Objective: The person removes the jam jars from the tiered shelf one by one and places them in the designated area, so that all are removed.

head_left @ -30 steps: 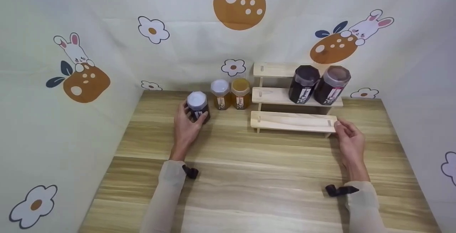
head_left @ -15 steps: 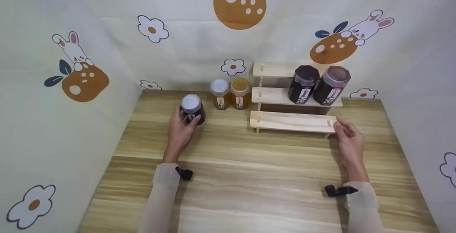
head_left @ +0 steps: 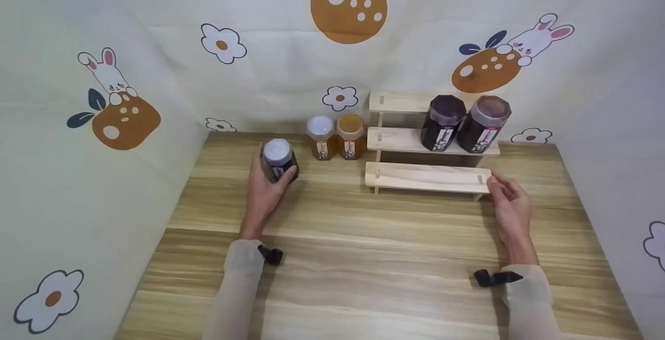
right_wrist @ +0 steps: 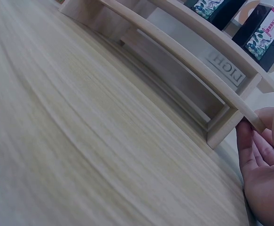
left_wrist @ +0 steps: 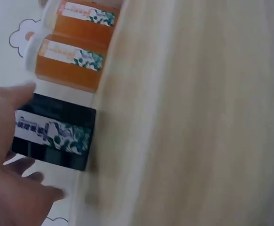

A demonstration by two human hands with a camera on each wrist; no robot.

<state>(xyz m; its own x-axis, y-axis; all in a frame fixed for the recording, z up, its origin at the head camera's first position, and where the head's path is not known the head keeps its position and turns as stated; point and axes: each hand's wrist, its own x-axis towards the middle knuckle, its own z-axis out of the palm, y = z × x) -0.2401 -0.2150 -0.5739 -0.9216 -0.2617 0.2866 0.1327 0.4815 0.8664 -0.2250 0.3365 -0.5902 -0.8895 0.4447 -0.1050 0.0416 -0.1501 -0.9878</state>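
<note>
My left hand (head_left: 264, 189) is around a dark jar with a pale lid (head_left: 279, 158) at the table's left. In the left wrist view, the thumb lies by the dark jar (left_wrist: 54, 132), and the extended fingers (left_wrist: 43, 190) show a gap to its side. The jar looks upright, its base at the tabletop. With thumb and fingers, my right hand (head_left: 511, 207) pinches the right end of the lowest step of a three-tier wooden display stand (head_left: 428, 178). The right wrist view shows the thumb above that step's end and the fingers (right_wrist: 247, 150) underneath.
Two amber jars stand side by side left of the stand, one with a white lid (head_left: 322, 140), one yellow-topped (head_left: 350, 140). Two larger dark jars (head_left: 443, 124) occupy the middle step's right half. A printed cloth (head_left: 270, 80) hangs behind the wooden table (head_left: 363, 267).
The left hand and dark jar have shifted slightly left and nearer; over the last half second the jar hardly moves while the left fingers spread away. The right hand and stand stay put.
</note>
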